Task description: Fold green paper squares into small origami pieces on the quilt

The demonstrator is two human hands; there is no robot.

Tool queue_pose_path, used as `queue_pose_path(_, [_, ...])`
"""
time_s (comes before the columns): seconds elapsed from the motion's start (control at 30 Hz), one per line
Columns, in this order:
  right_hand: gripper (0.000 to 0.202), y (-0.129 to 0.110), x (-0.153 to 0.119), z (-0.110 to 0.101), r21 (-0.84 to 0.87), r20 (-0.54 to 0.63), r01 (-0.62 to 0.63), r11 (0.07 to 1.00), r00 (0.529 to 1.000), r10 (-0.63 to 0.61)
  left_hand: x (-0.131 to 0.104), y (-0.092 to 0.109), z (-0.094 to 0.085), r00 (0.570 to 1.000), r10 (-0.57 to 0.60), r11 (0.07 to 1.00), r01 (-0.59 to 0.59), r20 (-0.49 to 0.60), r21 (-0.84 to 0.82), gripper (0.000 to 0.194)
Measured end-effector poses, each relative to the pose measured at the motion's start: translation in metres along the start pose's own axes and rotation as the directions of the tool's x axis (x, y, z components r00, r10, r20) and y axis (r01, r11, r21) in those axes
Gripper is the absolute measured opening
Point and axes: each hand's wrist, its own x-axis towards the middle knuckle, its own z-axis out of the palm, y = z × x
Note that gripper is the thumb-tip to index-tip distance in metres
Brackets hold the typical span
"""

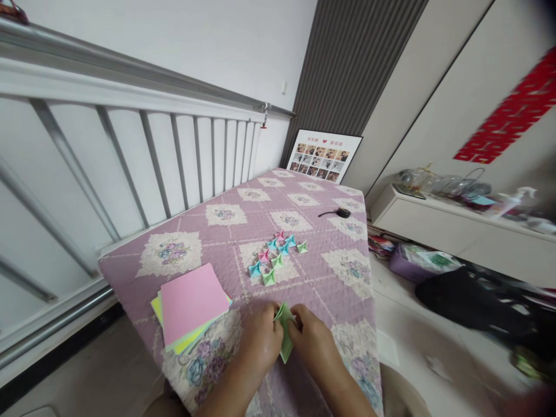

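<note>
Between my two hands is a piece of folded light green paper, held upright near the front of the table. My left hand pinches its left edge, and my right hand grips the right edge. Fingers cover parts of the paper on both sides. Just beyond my hands sits a group of several small folded paper shapes in green, blue and pink. A stack of square coloured paper, pink on top with yellow and green edges showing, lies to the left.
A purple quilted cloth with floral patches covers the table. A small black object with a strap lies toward the far right. White railing runs along the left; a photo board leans behind. A low cabinet stands right.
</note>
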Motion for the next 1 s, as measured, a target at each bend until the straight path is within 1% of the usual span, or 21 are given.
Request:
queue_pose_path(0.1, [0.015,-0.003,0.002,0.002,-0.030,0.011,0.019,0.999,1.000,-0.018,-0.001,0.001,-0.003,1.000,0.009,0.997,-0.009,0.001,0.075,0.030])
queue_pose_path(0.27, [0.011,-0.012,-0.003,0.002,-0.015,0.005,0.036,0.999,0.999,-0.036,0.000,0.008,-0.014,1.000,0.011,0.984,-0.009,-0.008,0.180,0.017])
queue_pose_path(0.43, [0.021,-0.018,-0.004,0.002,-0.032,0.024,0.024,0.999,0.999,-0.024,0.004,0.009,-0.025,0.996,-0.092,0.977,0.085,0.023,0.196,0.017])
queue_pose_path(0.53, [0.023,-0.018,-0.002,0.005,-0.082,0.022,0.030,0.996,0.999,-0.029,0.006,0.007,-0.029,0.992,-0.119,0.980,0.110,0.047,0.168,0.019])
queue_pose_path(0.63, [0.022,-0.017,-0.002,0.010,-0.135,0.007,0.084,0.987,0.996,-0.083,0.007,0.005,-0.030,0.993,-0.105,0.987,0.098,0.057,0.125,0.019])
queue_pose_path(0.73, [0.023,-0.016,-0.003,0.016,-0.146,-0.027,0.140,0.979,0.989,-0.145,0.007,0.005,-0.029,0.995,-0.093,0.990,0.088,0.040,0.111,0.018])
queue_pose_path(0.87, [0.031,-0.017,-0.004,0.021,-0.114,-0.078,0.173,0.978,0.980,-0.182,0.007,0.005,-0.029,0.996,-0.088,0.977,0.089,-0.013,0.195,0.013])
queue_pose_path(1.0, [0.041,-0.020,-0.003,0.024,-0.103,-0.101,0.149,0.983,0.982,-0.160,0.008,0.005,-0.029,0.999,-0.041,0.953,0.048,-0.029,0.298,0.011])
